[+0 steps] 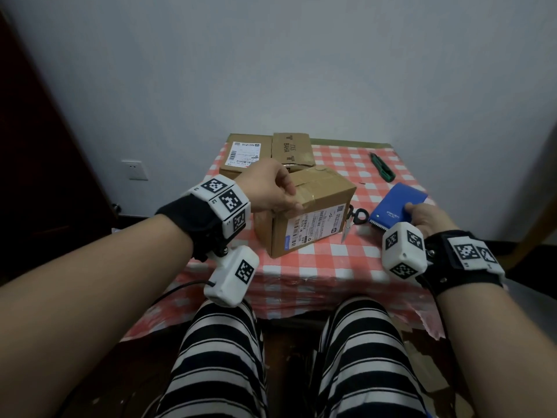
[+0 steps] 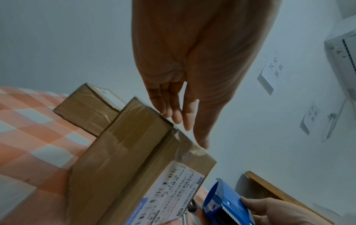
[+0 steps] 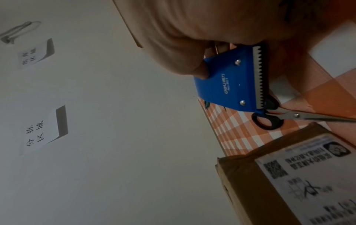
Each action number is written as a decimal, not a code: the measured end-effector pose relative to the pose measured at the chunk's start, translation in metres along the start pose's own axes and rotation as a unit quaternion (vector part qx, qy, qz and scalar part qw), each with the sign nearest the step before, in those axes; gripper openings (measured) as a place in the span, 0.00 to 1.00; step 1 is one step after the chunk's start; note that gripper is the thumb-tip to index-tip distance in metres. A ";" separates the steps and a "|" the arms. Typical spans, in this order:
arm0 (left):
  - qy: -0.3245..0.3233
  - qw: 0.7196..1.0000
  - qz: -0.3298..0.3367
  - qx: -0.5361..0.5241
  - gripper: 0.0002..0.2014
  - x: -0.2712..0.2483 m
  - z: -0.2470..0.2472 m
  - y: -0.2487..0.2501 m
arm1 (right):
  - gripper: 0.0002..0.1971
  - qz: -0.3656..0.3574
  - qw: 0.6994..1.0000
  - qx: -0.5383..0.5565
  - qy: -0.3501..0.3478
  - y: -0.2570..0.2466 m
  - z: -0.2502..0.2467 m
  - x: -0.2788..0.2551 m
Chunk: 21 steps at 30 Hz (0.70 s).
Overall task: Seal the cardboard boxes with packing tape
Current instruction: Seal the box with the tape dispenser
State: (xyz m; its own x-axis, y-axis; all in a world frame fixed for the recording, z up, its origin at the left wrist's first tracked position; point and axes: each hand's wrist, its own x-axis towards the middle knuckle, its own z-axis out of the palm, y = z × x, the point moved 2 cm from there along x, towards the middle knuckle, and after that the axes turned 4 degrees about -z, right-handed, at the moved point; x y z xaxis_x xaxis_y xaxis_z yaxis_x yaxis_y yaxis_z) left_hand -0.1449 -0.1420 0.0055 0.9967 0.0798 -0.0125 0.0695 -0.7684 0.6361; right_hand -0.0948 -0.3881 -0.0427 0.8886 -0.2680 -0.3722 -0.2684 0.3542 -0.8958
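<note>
The near cardboard box [image 1: 310,212] stands on the checked table with a shipping label facing me and tape across its top seam. My left hand [image 1: 281,191] rests on its top left edge; in the left wrist view the straight fingers [image 2: 178,111] touch the taped top of that box [image 2: 123,153]. To the right of the box, my right hand [image 1: 422,217] grips the blue tape dispenser [image 1: 398,205], serrated blade toward me. In the right wrist view the thumb and fingers [image 3: 192,67] curl round the dispenser [image 3: 227,86].
Two more cardboard boxes [image 1: 245,155] [image 1: 292,149] sit behind the near one. Black-handled scissors [image 1: 355,218] lie between box and dispenser. A green utility knife [image 1: 382,165] lies at the back right. The table's cloth [image 1: 331,267] hangs over the front edge by my knees.
</note>
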 end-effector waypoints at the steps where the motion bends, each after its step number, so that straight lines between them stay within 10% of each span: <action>1: 0.006 1.000 -0.001 0.010 0.13 -0.001 -0.002 -0.001 | 0.23 -0.001 1.000 0.005 0.000 0.001 0.001 0.001; 16: -0.006 0.998 -0.030 0.063 0.29 -0.009 -0.005 -0.021 | 0.27 -0.177 0.965 -0.107 0.160 -0.010 -0.002 0.015; 21: -0.024 0.997 -0.023 0.068 0.30 -0.006 -0.006 -0.020 | 0.19 -0.329 0.918 -0.195 -0.107 -0.011 0.044 -0.017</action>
State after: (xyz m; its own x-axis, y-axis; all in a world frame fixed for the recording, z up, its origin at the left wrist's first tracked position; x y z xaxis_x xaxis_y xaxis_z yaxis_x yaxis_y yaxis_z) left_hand -0.1525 -0.1227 -0.0025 0.9930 0.0881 -0.0788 0.1164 -0.8442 0.5232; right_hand -0.0910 -0.3480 -0.0161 0.9475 -0.1116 0.2997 0.2774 -0.1797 -0.9438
